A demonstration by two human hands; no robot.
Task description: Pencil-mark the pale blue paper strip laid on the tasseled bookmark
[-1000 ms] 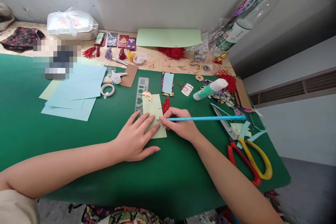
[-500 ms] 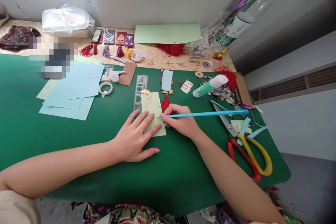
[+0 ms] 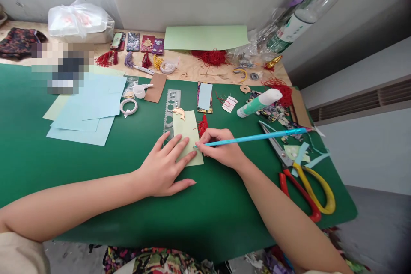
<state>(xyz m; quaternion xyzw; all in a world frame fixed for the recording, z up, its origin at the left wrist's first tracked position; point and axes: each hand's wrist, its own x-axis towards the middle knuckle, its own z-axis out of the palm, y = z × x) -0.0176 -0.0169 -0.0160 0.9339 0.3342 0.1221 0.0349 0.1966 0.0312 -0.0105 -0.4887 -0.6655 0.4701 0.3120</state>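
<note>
A pale green paper strip (image 3: 189,124) lies on the green mat, partly over a clear stencil ruler (image 3: 171,105). My left hand (image 3: 167,165) rests flat with spread fingers on the strip's lower left part, holding nothing. A small gold dolphin charm (image 3: 179,113) lies at the strip's top left corner. My right hand (image 3: 221,147) pinches a blue pencil (image 3: 257,138) near its point, and the tip meets the strip's right side beside my left fingertips. Just above my right hand is a red tassel (image 3: 203,125) on a patterned card with a light blue paper (image 3: 205,96).
Large scissors (image 3: 297,169) and paper scraps lie at the right, below a glue stick (image 3: 260,102). Blue paper sheets (image 3: 93,102) and a tape roll (image 3: 129,107) are at the left. Tasselled cards, red thread (image 3: 210,57) and a bottle (image 3: 293,30) stand or lie along the back.
The pencil's tip has moved slightly down along the strip, and its far end has tilted up. My left hand stays in place on the paper. The view has shifted slightly.
</note>
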